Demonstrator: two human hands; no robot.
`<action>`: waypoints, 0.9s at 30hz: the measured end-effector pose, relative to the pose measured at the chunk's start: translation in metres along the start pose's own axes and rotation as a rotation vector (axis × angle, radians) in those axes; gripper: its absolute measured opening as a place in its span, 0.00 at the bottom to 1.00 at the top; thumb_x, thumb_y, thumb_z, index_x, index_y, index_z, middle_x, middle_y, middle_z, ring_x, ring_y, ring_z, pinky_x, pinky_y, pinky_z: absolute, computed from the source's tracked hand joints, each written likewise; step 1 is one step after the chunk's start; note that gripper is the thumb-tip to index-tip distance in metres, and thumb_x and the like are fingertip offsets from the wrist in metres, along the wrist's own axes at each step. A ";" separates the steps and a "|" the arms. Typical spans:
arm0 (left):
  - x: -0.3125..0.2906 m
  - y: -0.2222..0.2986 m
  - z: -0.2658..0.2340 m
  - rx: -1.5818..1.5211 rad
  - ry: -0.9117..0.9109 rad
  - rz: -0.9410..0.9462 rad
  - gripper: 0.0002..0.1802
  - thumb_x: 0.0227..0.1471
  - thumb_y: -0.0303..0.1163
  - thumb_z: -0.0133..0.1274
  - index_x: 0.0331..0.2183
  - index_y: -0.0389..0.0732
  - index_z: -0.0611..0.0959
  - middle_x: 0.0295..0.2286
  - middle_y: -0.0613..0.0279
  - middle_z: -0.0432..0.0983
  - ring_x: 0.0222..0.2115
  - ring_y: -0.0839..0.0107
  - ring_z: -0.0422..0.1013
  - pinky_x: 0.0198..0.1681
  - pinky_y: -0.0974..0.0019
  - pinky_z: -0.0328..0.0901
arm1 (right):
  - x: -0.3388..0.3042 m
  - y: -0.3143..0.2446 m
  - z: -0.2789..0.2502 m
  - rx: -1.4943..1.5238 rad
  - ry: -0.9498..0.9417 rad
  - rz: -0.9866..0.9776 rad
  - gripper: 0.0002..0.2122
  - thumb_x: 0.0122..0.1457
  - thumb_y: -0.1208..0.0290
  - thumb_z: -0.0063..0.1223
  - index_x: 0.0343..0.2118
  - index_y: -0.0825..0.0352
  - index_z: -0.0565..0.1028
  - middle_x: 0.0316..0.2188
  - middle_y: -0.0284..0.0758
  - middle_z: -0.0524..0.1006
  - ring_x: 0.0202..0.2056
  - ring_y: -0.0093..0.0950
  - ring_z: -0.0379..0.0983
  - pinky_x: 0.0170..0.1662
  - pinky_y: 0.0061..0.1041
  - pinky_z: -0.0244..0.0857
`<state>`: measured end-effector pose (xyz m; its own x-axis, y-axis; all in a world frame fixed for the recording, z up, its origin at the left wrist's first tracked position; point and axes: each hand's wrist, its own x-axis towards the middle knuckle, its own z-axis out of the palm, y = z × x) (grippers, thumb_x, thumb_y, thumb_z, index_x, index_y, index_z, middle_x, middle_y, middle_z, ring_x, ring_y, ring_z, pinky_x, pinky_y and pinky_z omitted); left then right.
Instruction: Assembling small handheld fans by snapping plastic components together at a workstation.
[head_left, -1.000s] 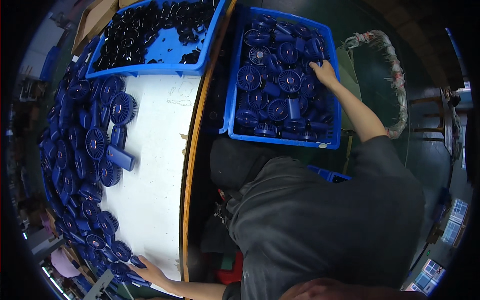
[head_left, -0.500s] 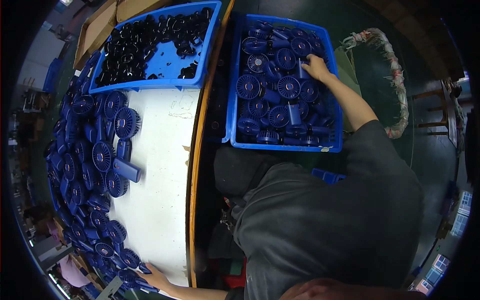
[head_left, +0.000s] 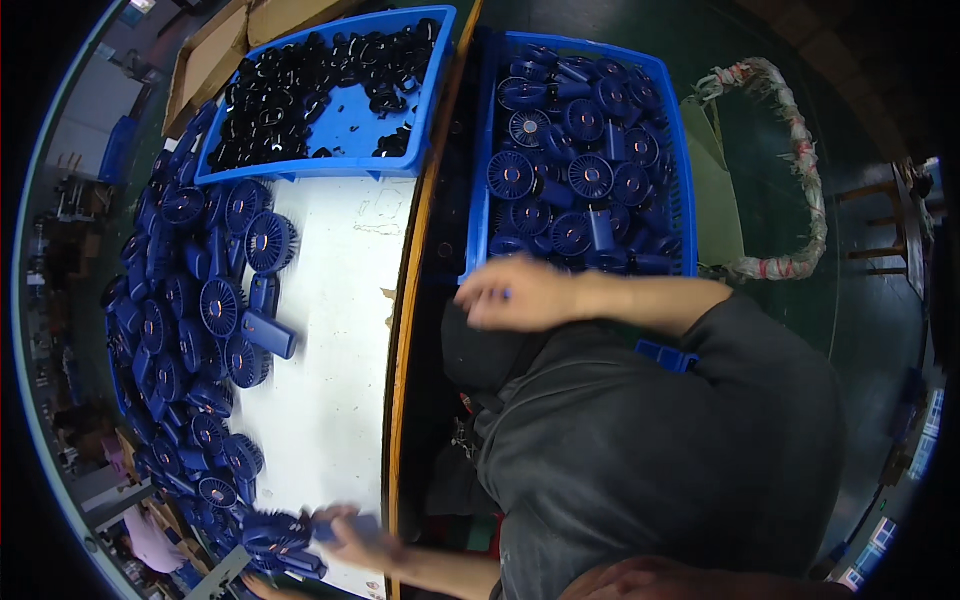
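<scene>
My left hand [head_left: 350,538], blurred, is closed round the handle of a dark blue handheld fan [head_left: 272,532] at the near end of the white table [head_left: 320,330]. The fan's round caged head points left, toward a long pile of similar fans [head_left: 160,325]. My right hand [head_left: 522,293] hangs over my lap, between the table edge and a blue crate [head_left: 688,200] filled with more fans. Motion smears its fingers; whether it holds anything is hidden.
A blue tray [head_left: 412,165] of small glossy black parts stands on the table's far end, beside cardboard boxes [head_left: 210,60]. A wrapped, bent tube [head_left: 805,165] is right of the crate. Another person [head_left: 155,540] shows at lower left.
My right hand has left the fans in the crate and come back over my lap. My left hand has lifted a fan from the pile's near end and moved right.
</scene>
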<state>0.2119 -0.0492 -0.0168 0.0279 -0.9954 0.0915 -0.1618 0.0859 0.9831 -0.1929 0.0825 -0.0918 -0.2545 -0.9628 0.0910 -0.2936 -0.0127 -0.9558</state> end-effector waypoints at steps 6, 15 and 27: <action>-0.086 -0.006 0.152 -0.520 -0.181 -0.118 0.33 0.56 0.44 0.55 0.53 0.30 0.68 0.44 0.48 0.73 0.46 0.60 0.70 0.54 0.54 0.64 | 0.003 -0.069 0.101 0.186 -0.362 -0.227 0.23 0.56 0.64 0.63 0.49 0.73 0.71 0.41 0.45 0.76 0.40 0.36 0.76 0.40 0.32 0.71; -0.026 -0.011 0.152 -0.859 -0.442 -0.617 0.37 0.63 0.60 0.38 0.53 0.34 0.69 0.36 0.47 0.77 0.42 0.54 0.73 0.50 0.53 0.67 | 0.018 -0.069 0.087 -0.155 -0.504 -0.369 0.15 0.55 0.65 0.62 0.32 0.71 0.69 0.28 0.46 0.75 0.30 0.45 0.75 0.34 0.38 0.70; -0.034 0.003 0.145 -1.074 -0.717 -0.349 0.15 0.46 0.19 0.59 0.39 0.34 0.75 0.31 0.51 0.69 0.36 0.58 0.69 0.33 0.52 0.78 | 0.250 -0.072 -0.118 -1.205 -0.049 0.174 0.10 0.52 0.74 0.55 0.37 0.73 0.78 0.35 0.51 0.80 0.40 0.43 0.79 0.44 0.39 0.74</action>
<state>0.0680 -0.0210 -0.0402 -0.6659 -0.7453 0.0339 0.6074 -0.5151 0.6048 -0.3440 -0.1256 0.0326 -0.3487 -0.9360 -0.0479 -0.9327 0.3515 -0.0805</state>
